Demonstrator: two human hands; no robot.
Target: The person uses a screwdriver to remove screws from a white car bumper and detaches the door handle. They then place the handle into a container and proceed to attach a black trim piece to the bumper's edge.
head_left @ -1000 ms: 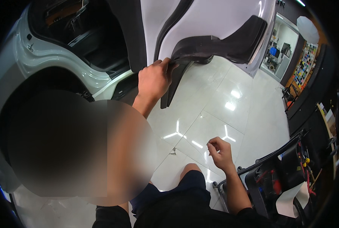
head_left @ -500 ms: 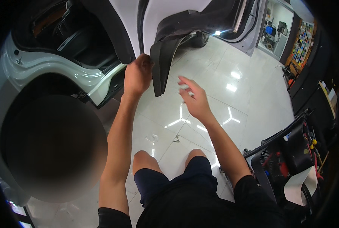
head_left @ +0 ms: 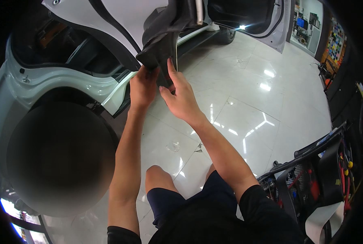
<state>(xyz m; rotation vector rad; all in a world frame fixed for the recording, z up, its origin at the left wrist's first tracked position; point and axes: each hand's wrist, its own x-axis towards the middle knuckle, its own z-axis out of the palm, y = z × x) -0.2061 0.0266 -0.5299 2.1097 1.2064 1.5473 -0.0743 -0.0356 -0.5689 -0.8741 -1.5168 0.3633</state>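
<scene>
A black trim piece (head_left: 159,44) hangs down from a white car door panel (head_left: 128,14), over the gap beside the door sill. My left hand (head_left: 143,87) is closed at its lower left edge, the fingertips partly hidden by the black piece. My right hand (head_left: 180,95) has come up against its lower right side. The right index finger lies stretched up along the trim, the thumb stays lower, and the trim's narrow lower end shows between them. The other right fingers are hidden behind.
At left is a white car body with an open doorway (head_left: 84,53) and a wheel arch. An open door (head_left: 246,20) stands beyond, above the glossy tiled floor (head_left: 238,77). A black tool cart (head_left: 301,179) is at right. Colour samples (head_left: 336,44) hang on the far wall.
My right hand has moved up and left from open air onto the trim. The trim's lower end has tilted and is more hidden by my hands. The view has shifted slightly.
</scene>
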